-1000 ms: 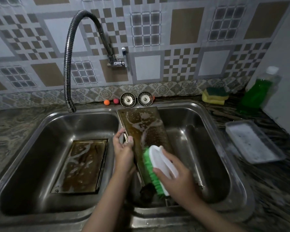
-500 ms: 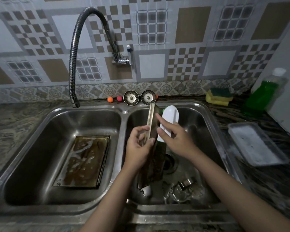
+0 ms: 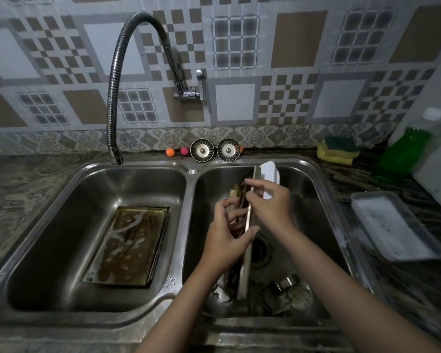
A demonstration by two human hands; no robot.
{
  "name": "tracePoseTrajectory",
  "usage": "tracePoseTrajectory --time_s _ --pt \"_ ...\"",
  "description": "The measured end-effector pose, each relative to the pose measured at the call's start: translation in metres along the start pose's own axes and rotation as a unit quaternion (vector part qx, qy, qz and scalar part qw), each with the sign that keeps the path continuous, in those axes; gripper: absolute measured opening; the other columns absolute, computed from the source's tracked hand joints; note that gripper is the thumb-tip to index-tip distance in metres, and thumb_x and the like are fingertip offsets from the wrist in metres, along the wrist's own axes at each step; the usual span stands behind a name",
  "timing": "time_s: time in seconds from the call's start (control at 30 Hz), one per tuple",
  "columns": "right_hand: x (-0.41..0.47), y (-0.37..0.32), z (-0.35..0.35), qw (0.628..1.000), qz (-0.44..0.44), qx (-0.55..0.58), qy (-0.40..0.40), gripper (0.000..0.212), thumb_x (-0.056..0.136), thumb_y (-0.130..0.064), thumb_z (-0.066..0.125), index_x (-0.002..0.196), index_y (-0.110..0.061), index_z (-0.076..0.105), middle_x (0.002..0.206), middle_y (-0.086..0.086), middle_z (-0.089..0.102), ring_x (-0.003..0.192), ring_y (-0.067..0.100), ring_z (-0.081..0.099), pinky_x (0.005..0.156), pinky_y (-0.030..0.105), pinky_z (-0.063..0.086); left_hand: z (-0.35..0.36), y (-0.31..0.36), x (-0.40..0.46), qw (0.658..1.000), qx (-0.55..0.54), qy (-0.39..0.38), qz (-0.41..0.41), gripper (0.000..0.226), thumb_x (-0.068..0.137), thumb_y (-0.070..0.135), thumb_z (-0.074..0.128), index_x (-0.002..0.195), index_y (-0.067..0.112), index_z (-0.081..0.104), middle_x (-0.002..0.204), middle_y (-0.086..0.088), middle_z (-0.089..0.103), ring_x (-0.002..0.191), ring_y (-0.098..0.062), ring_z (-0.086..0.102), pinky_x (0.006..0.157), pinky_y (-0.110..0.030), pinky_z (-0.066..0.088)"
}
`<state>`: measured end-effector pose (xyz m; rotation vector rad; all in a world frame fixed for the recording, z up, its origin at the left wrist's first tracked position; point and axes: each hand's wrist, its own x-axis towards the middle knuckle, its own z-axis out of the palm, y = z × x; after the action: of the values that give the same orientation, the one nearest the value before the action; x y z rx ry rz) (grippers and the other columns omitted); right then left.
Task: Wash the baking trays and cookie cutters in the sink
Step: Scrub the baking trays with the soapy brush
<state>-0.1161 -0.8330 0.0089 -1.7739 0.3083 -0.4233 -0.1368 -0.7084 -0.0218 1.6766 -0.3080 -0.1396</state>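
Observation:
In the right basin a brown baking tray (image 3: pixel 245 273) stands on edge, seen edge-on. My left hand (image 3: pixel 227 240) grips it from the left, thumb over its near rim. My right hand (image 3: pixel 270 202) holds a white scrubbing brush (image 3: pixel 271 174) against the tray's right side, its index finger reaching over the top edge. Metal cookie cutters (image 3: pixel 288 284) lie in suds on the basin floor by the drain. A second brown tray (image 3: pixel 130 243), streaked with foam, lies flat in the left basin.
The coiled faucet (image 3: pixel 115 98) ends over the left basin's back rim. Two sink strainers (image 3: pixel 202 149) and small balls (image 3: pixel 170 152) sit behind the divider. On the right counter are a sudsy white tray (image 3: pixel 392 225), a sponge (image 3: pixel 337 149) and a green soap bottle (image 3: pixel 413 146).
The tray went from leaning face-up to standing on edge. The brush left the tray's front face and moved round to its far right side. My left hand shifted its grip.

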Motion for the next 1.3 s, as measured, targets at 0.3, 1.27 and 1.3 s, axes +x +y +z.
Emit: tracePoseTrajectory --time_s 0.3,1.27,1.3 --pt "0.005 -0.020 -0.027 0.995 0.006 0.085 0.042 0.031 0.082 -0.002 0.064 0.097 -0.028 0.071 0.098 -0.007 0.069 0.088 0.005 0.063 0.078 0.021 0.051 -0.074 -0.020 -0.012 0.988 0.056 0.064 -0.129 0.020 0.094 0.023 0.053 0.109 0.034 0.058 0.126 0.005 0.051 0.114 -0.012 0.051 0.082 -0.025 0.047" --pt "-0.046 0.040 0.001 0.990 0.111 -0.047 -0.075 0.035 0.084 -0.014 0.068 0.117 -0.027 0.066 0.123 0.000 0.058 0.108 0.022 0.060 0.093 0.047 0.051 -0.327 -0.140 0.022 0.889 0.216 0.238 -0.325 0.023 0.083 0.003 0.057 0.100 0.014 0.068 0.113 -0.012 0.065 0.103 -0.027 0.060 0.089 -0.031 0.045" --pt "-0.046 0.041 0.000 0.991 0.105 -0.054 -0.062 0.043 0.082 -0.014 0.070 0.123 -0.025 0.063 0.127 0.000 0.056 0.110 0.020 0.058 0.094 0.043 0.050 -0.326 -0.140 0.023 0.889 0.226 0.222 -0.331 0.025 0.083 0.004 0.057 0.104 0.015 0.066 0.116 -0.012 0.064 0.105 -0.027 0.059 0.090 -0.032 0.045"
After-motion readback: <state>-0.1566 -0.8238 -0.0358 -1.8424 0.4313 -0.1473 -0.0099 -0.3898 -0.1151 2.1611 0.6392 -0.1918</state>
